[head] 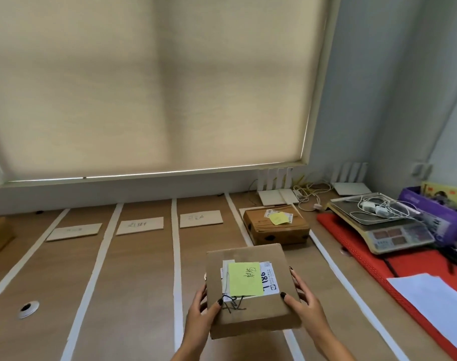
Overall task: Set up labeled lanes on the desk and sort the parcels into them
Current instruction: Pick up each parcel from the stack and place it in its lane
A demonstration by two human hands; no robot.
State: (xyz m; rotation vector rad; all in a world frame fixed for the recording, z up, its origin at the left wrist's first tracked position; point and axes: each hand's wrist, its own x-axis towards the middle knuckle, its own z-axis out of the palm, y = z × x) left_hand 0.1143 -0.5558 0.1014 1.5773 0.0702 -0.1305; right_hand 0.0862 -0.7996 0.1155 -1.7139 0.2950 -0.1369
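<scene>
Both hands are on a flat cardboard box (250,290), held up above the desk (133,295). The left hand (200,316) grips its left edge with the thumb on top, and the right hand (304,306) clamps the right edge the same way. There's a green sticky note (245,278) with handwriting on top, half covering a white shipping label (267,280). Under it, white tape strips (177,256) split the desk into lanes. Further back, three paper lane cards (140,225) lie flat, one per lane, writing too blurry to read. A second box (276,227) sits in the rightmost lane with its own sticky note. Off to the right, a scale (381,225) with cables piled on it stands on a red mat (365,256).
</scene>
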